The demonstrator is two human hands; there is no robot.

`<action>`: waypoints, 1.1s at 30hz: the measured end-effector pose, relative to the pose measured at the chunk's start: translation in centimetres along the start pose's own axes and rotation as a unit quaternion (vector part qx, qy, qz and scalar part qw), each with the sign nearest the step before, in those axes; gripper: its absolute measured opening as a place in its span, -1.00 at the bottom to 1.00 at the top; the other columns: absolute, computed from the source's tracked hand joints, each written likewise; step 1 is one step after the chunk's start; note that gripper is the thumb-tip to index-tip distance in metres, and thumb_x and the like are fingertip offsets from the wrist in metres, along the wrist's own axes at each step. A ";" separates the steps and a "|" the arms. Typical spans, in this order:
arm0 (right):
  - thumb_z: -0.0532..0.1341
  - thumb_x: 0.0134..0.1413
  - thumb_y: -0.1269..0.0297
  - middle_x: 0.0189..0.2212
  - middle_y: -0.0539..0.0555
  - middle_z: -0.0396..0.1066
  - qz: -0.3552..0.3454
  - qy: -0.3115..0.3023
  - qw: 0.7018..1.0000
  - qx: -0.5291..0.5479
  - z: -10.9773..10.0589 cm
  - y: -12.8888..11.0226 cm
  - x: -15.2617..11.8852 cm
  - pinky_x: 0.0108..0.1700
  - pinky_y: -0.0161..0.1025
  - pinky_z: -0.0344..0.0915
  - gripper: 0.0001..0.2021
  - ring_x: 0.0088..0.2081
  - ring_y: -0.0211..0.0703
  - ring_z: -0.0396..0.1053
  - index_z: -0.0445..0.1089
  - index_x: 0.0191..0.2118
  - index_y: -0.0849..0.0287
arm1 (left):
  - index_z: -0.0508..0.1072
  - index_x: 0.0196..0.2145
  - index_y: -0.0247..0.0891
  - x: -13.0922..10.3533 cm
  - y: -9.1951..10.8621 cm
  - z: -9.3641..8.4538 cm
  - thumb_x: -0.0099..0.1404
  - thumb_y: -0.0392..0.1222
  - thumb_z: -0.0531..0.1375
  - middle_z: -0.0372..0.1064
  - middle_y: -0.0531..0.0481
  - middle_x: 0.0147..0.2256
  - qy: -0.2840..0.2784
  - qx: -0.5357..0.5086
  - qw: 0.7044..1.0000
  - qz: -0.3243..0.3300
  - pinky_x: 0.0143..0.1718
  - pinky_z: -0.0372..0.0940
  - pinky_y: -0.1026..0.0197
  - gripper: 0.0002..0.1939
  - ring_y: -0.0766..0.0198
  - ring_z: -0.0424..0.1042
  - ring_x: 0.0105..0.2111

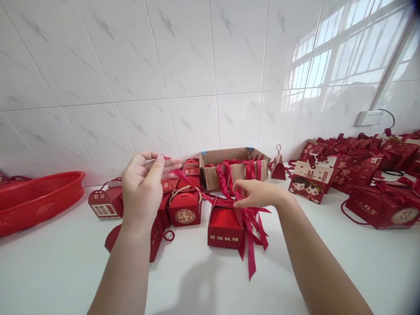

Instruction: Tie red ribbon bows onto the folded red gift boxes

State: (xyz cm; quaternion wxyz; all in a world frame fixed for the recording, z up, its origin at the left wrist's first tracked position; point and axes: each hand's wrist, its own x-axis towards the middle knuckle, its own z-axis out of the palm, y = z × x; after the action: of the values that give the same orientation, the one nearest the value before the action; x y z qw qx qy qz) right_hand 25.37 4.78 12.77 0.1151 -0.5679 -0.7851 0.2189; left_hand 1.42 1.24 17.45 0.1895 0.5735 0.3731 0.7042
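My left hand (141,181) is raised left of centre, thumb and fingers pinching the end of a dark red ribbon (183,176). This ribbon slants down to the right, towards a small red gift box (225,224) with gold characters on its front. At the box's upper right back corner, my right hand (257,193) has its fingers curled and closed on ribbon; the exact grip is partly hidden. Several loose ribbon tails (251,253) hang beside the box's right side and spread over the white table (183,280).
A cardboard carton (210,179) with ribbons draped over its edge stands behind. Red gift boxes (185,210) cluster on the left, near a red plastic basket (39,197). More boxes (354,170) crowd the right. A small triangular box (278,169) stands by the tiled wall (190,57).
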 end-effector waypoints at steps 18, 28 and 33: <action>0.11 0.09 0.11 -0.68 -0.08 -0.08 0.069 0.010 0.997 -0.017 -1.2 1.1 -0.8 -0.57 -0.26 -0.16 -0.55 -0.64 -0.34 -0.14 -0.11 -0.66 0.15 | 0.31 -0.60 -0.27 1.3 0.2 -1.4 0.05 -0.36 0.11 0.16 0.14 -0.67 0.051 -0.024 0.998 -0.020 -0.68 0.11 0.39 -0.89 0.42 0.19 -0.63; 0.22 -0.08 0.13 -0.47 0.02 0.36 0.044 0.024 0.999 0.002 -2.6 1.0 -3.1 -0.49 -0.29 0.14 -0.83 -0.45 -0.20 0.29 0.37 -0.47 0.12 | 0.35 -0.58 -0.25 2.4 0.3 -2.3 0.17 -0.29 0.03 0.41 -0.09 -0.45 -0.002 -0.214 0.959 -0.183 -0.32 0.40 0.12 -0.79 0.15 0.45 -0.33; 0.25 -0.14 0.20 -0.41 0.04 0.41 0.044 0.053 0.998 -0.015 -2.9 1.2 -4.5 -0.49 -0.29 0.19 -0.80 -0.44 -0.17 0.33 0.43 -0.31 0.09 | 0.35 -0.53 -0.31 2.4 0.4 -2.5 0.19 -0.33 0.04 0.38 -0.07 -0.49 -0.015 -0.232 0.956 -0.178 -0.33 0.39 0.13 -0.83 0.19 0.44 -0.37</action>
State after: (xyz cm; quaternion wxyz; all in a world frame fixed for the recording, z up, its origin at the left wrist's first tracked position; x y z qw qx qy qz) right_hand 29.07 1.48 15.09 0.1381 -0.6140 -0.7556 0.1816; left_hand -1.49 1.84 19.17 0.4454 0.4488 0.2923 0.7174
